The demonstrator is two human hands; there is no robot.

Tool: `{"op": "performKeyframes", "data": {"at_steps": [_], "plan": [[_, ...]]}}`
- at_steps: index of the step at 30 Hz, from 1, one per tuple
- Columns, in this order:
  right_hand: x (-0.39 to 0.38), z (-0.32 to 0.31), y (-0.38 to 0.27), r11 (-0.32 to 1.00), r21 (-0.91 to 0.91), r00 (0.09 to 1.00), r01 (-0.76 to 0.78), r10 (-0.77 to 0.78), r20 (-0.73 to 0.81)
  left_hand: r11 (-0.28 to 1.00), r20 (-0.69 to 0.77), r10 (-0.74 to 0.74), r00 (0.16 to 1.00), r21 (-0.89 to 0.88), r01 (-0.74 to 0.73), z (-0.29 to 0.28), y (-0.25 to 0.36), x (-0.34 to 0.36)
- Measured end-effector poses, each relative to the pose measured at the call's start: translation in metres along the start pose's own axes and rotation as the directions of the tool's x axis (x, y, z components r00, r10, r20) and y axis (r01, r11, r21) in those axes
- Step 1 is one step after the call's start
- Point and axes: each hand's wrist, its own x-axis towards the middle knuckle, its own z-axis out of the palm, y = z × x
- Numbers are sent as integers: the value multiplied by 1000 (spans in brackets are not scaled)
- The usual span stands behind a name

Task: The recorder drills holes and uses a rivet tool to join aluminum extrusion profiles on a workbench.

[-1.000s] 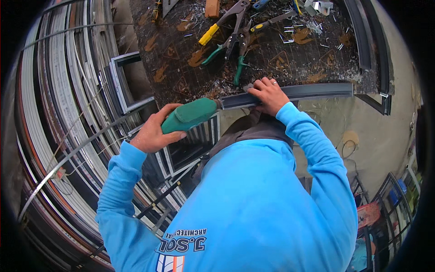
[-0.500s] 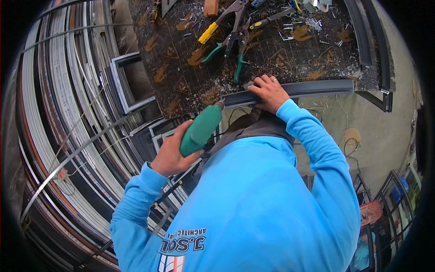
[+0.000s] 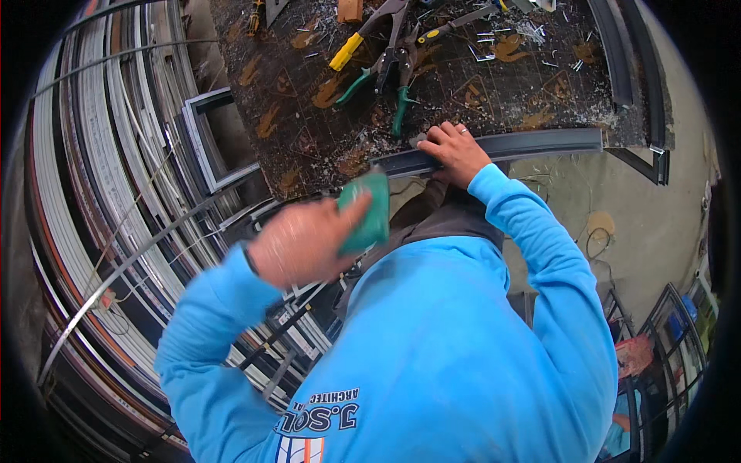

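Note:
My left hand (image 3: 301,239), blurred by motion, grips a green tool (image 3: 363,212) just below the workbench's near edge, beside the left end of a dark grey profile strip (image 3: 532,147) lying along that edge. My right hand (image 3: 455,154) wraps over the strip, fingertips curled on its top by a small grey piece (image 3: 418,142). Above them on the stained dark workbench (image 3: 293,116) lie snips with green handles (image 3: 401,108) and a tool with a yellow grip (image 3: 346,52).
A wooden block (image 3: 350,11), tools and scattered offcuts (image 3: 525,46) are on the bench. Long strips (image 3: 112,193) are stacked at the left, near a white frame (image 3: 231,171). Dark profiles (image 3: 617,62) lie at the bench's right side. Frames (image 3: 668,339) stand at lower right, over concrete flooring.
The green tool first tilted downward with my left hand and moved right; now that hand is turned more over it, blurred. My right hand stays on the strip.

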Motion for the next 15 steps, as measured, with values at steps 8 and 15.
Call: {"op": "performKeyframes", "data": {"at_steps": [8,15], "plan": [[1,-5,-4,1000,-1,1000,15,-15,-4,-264,68,-426,902,-963,-52,99,-82,-19],[3,-3,-4,1000,14,1000,-1,1,10,624,-446,-272,853,-756,-196,79,-35,-42]]}}
